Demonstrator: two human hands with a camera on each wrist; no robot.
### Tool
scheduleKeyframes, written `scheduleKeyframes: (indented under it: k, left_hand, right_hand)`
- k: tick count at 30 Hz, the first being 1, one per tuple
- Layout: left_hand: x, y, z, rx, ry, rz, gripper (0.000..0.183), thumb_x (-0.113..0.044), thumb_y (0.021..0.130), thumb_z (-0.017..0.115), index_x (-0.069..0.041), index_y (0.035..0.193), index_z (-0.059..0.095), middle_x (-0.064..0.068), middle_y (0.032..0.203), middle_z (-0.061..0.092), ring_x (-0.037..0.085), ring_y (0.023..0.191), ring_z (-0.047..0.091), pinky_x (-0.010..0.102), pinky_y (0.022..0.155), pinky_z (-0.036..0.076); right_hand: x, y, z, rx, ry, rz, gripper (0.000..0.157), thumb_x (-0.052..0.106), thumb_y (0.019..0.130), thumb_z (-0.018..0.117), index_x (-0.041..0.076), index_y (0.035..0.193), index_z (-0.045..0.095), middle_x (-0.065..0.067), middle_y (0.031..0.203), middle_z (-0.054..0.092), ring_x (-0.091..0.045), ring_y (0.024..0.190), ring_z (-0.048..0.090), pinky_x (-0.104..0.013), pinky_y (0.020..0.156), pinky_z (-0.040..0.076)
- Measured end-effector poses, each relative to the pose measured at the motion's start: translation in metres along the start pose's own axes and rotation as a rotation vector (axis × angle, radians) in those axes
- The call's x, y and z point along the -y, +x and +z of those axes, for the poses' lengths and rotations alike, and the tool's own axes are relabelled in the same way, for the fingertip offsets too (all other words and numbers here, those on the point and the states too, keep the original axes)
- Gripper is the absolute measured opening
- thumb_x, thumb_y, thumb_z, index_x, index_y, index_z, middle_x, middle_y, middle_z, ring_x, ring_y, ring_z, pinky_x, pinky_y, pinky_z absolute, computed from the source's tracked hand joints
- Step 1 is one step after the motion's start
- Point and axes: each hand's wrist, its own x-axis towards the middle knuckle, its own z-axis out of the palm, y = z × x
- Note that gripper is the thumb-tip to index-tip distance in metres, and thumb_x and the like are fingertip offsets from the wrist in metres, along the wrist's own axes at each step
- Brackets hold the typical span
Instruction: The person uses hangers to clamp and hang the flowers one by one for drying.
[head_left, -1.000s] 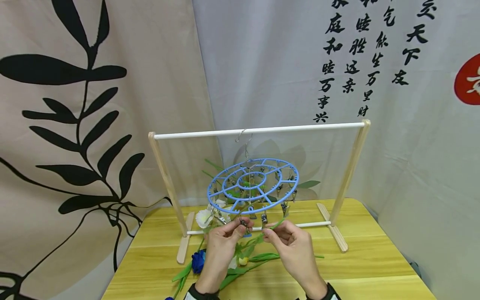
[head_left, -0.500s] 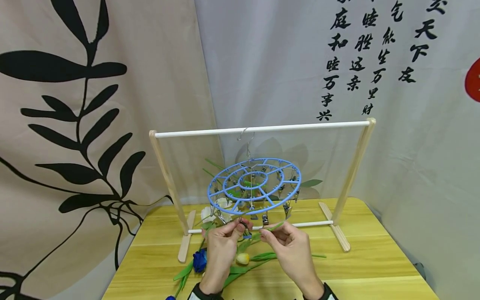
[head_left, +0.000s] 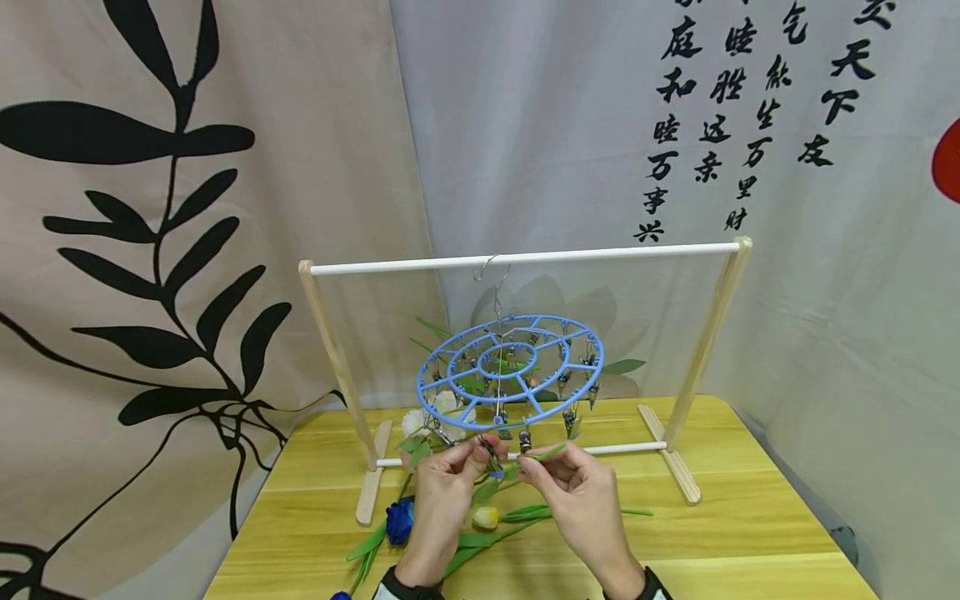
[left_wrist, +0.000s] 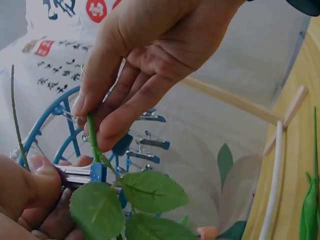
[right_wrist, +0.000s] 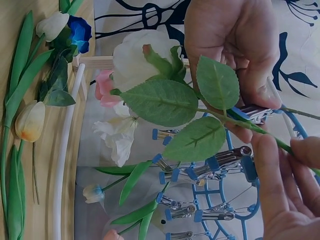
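Observation:
My left hand [head_left: 442, 500] pinches a metal clip with blue tips [left_wrist: 82, 173], which hangs at the near edge of a round blue clip hanger [head_left: 435, 408]. Between the thumb and fingers of my right hand [head_left: 585, 504] is a green flower stem [right_wrist: 280, 143]. In the right wrist view, that stem runs past the clip's blue tips towards serrated green leaves [right_wrist: 160, 102], with a large white flower [right_wrist: 142, 52] behind them. Both hands are close together under the hanger's front rim. Several other clips [right_wrist: 215, 215] dangle from the rings, some with flowers beneath them.
A wooden stand with a white top bar [head_left: 622, 253] carries the hanger by a metal hook. On the table [head_left: 750, 517] lie a blue rose [head_left: 400, 521], a yellow-white tulip [head_left: 485, 518] and green stems. A printed cloth [head_left: 337, 167] hangs behind.
My right hand has shifted slightly left towards the clip, and the hanger has swayed a little. The head view has moved slightly. Both hands keep their holds.

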Motion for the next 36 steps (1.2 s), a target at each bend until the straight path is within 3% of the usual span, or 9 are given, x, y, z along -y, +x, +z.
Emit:
scheduleKeyframes:
  k: [2,19,24,26,28,30,32,34,36]
  left_hand:
    - [0.000,0.000,-0.002,0.035,-0.006,-0.024,0.040,-0.039,0.117,0.070,-0.011,0.141,0.085,0.006,0.130,0.089,0.024,0.142,0.076,0.056,0.131,0.055]
    - [0.006,-0.003,-0.010,0.105,0.061,0.060,0.045,-0.026,0.111,0.084,-0.009,0.152,0.077,0.015,0.139,0.086,0.027,0.129,0.083,0.025,0.105,0.068]
    - [0.006,-0.002,-0.013,0.083,0.090,0.067,0.043,-0.024,0.111,0.084,-0.008,0.150,0.078,0.016,0.134,0.087,0.025,0.124,0.085,0.036,0.106,0.070]
    - [0.006,-0.002,-0.015,0.069,0.111,0.081,0.042,-0.023,0.111,0.084,-0.007,0.150,0.078,0.015,0.132,0.088,0.026,0.123,0.085,0.049,0.128,0.058]
    - [0.006,0.000,-0.017,0.051,0.141,0.101,0.042,-0.024,0.111,0.084,-0.007,0.149,0.078,0.014,0.130,0.088,0.028,0.123,0.086,0.065,0.147,0.024]
    - [0.006,0.001,-0.020,0.040,0.159,0.104,0.043,-0.025,0.111,0.084,-0.007,0.149,0.078,0.012,0.130,0.089,0.028,0.123,0.086,0.069,0.146,0.021]
    - [0.006,0.001,-0.023,0.032,0.158,0.093,0.043,-0.025,0.111,0.084,-0.006,0.150,0.078,0.013,0.131,0.088,0.029,0.125,0.085,0.057,0.145,0.033]
    - [0.006,0.002,-0.026,0.024,0.165,0.083,0.043,-0.026,0.111,0.083,-0.007,0.149,0.078,0.012,0.133,0.088,0.028,0.126,0.084,0.040,0.121,0.063]
    - [0.005,0.002,-0.029,0.018,0.167,0.076,0.042,-0.025,0.112,0.083,-0.007,0.149,0.078,0.013,0.136,0.087,0.028,0.127,0.083,0.030,0.104,0.069]
  right_hand:
    - [0.000,0.000,0.000,0.007,-0.002,0.009,0.009,0.005,0.107,0.084,0.006,0.115,0.082,-0.016,0.109,0.089,-0.015,0.095,0.089,-0.039,0.087,0.075]
    - [-0.002,0.001,-0.001,0.040,-0.060,-0.008,0.008,0.008,0.106,0.087,0.012,0.108,0.081,-0.013,0.106,0.088,-0.019,0.092,0.089,-0.033,0.083,0.074]
    - [-0.004,-0.002,0.000,0.063,-0.071,-0.004,0.010,0.010,0.105,0.088,0.014,0.111,0.082,-0.010,0.107,0.088,-0.022,0.094,0.089,-0.032,0.084,0.074]
    - [-0.006,-0.003,-0.001,0.076,-0.083,-0.010,0.011,0.010,0.105,0.088,0.015,0.113,0.082,-0.008,0.108,0.088,-0.019,0.095,0.088,-0.032,0.084,0.074]
    - [-0.008,-0.004,-0.002,0.089,-0.098,-0.022,0.012,0.010,0.106,0.087,0.016,0.116,0.083,-0.005,0.109,0.088,-0.014,0.096,0.087,-0.031,0.085,0.073]
    - [-0.010,-0.005,-0.004,0.103,-0.104,-0.036,0.014,0.010,0.106,0.087,0.015,0.119,0.083,-0.005,0.112,0.088,-0.013,0.097,0.086,-0.031,0.086,0.073]
    - [-0.012,-0.006,-0.007,0.114,-0.112,-0.036,0.015,0.011,0.107,0.086,0.016,0.120,0.083,-0.005,0.114,0.088,-0.012,0.098,0.086,-0.031,0.086,0.073]
    - [-0.015,-0.007,-0.010,0.124,-0.124,-0.020,0.014,0.013,0.108,0.086,0.018,0.121,0.083,-0.005,0.113,0.088,-0.011,0.098,0.086,-0.031,0.086,0.073]
    - [-0.017,-0.008,-0.013,0.131,-0.145,0.005,0.013,0.016,0.108,0.086,0.020,0.120,0.084,-0.004,0.112,0.088,-0.010,0.097,0.085,-0.031,0.087,0.073]
